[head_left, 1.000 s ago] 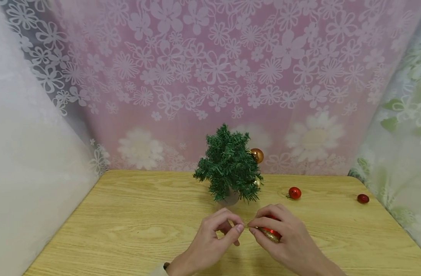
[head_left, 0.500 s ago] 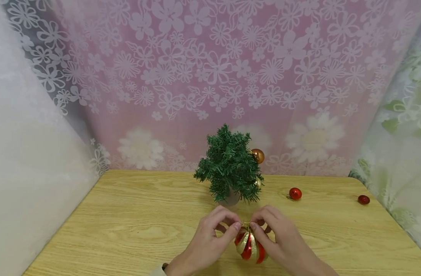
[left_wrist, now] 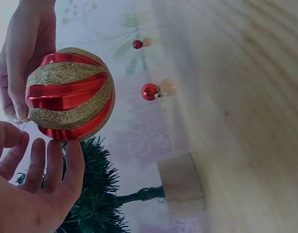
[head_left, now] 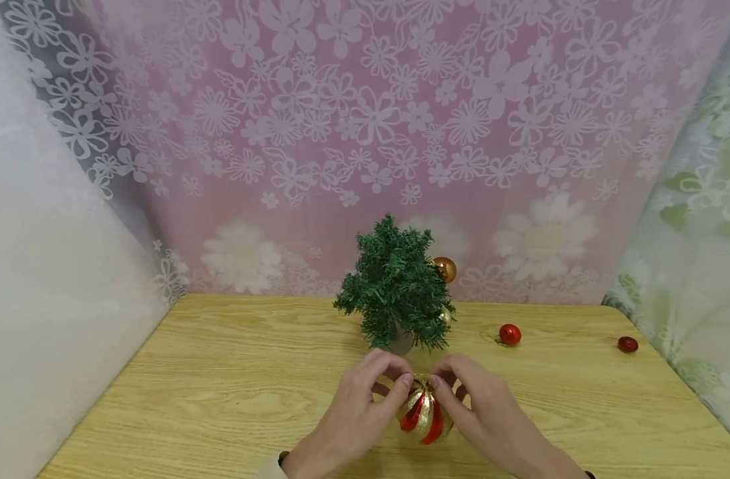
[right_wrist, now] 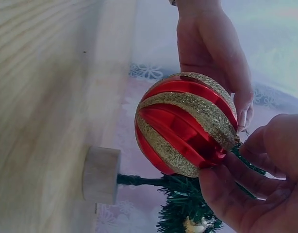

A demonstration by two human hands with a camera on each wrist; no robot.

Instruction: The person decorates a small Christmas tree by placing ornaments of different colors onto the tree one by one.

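A large Christmas ball with red and gold-glitter stripes hangs below both hands in the head view, its top toward the fingertips. My left hand pinches a fine thread at the ball's top between thumb and forefinger. Its other fingers lie against the ball's side in the left wrist view. My right hand pinches at the ball's cap, with a finger along the striped surface. Just beyond the hands stands a small green artificial Christmas tree on a round pale base.
On the tree's right side hang a copper ball and a gold ball. A small red ball and a darker red one lie to the right on the wooden table. Patterned curtains enclose the back and sides.
The striped ball, at first mostly hidden in the right hand, has swung down between the hands. Both hands have drawn closer together at its top and shifted slightly toward the tree.
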